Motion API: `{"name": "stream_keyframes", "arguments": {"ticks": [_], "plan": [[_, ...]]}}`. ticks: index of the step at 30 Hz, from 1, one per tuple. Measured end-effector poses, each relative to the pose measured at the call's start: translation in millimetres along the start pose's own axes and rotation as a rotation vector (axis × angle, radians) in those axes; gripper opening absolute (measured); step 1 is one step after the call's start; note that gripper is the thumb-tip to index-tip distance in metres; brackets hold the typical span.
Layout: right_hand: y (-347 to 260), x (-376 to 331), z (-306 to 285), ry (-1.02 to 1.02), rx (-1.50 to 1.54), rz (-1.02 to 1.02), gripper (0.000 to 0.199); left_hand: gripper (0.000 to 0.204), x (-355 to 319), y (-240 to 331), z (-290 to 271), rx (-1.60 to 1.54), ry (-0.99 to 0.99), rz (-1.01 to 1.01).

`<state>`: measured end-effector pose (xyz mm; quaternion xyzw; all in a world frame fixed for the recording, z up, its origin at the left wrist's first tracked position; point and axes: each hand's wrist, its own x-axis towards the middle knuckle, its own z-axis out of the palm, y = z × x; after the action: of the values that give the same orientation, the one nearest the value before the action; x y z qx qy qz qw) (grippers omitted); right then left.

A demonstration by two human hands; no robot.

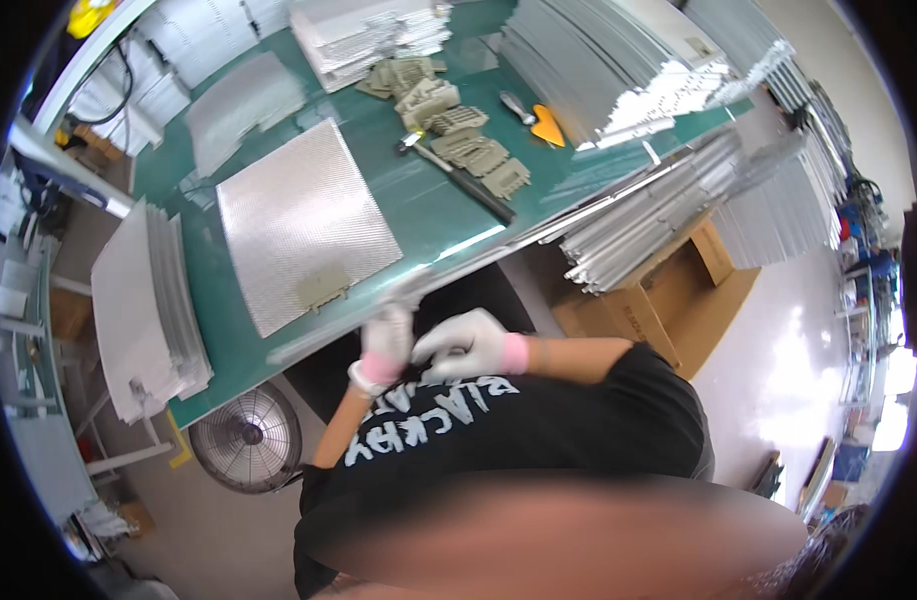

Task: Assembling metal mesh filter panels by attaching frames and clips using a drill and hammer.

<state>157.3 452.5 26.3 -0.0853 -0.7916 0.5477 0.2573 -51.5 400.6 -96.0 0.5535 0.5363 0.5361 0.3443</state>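
Note:
My left hand (387,338), in a white glove with a pink cuff, is at the table's near edge; its fingertips are blurred, so their grip cannot be read. My right hand (470,344), gloved the same way, is beside it in front of my chest. Its fingers curl in toward the thumb, and whatever they hold, if anything, is hidden. Just beyond my left hand lies a silvery textured sheet (296,220) with a small grey-beige plastic piece (323,288) on its near edge. A hammer (470,188) with a dark handle rests farther right.
Several grey-beige plastic parts (468,152) lie along the green table (438,240). An orange-bladed scraper (546,126) is near tall stacked panels (588,60). More panels (143,310) stand at the left edge. Below are a floor fan (246,438) and an open cardboard box (668,305).

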Motion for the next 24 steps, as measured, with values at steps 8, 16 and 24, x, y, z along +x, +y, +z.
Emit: {"name": "stream_keyframes", "arguments": {"ticks": [8,16,24], "plan": [[6,-88,-159,1.574,0.799,0.097,0.043,0.064,-70,151,-191,-0.049,0.709,0.34],[-74,37,-189,0.823,0.922,-0.387,0.026,0.069,-78,89,-98,-0.21,0.362,-0.131],[82,188,-96,0.752,1.508,0.195,0.026,0.053,-114,82,-57,-0.053,0.656,-0.117]]}}
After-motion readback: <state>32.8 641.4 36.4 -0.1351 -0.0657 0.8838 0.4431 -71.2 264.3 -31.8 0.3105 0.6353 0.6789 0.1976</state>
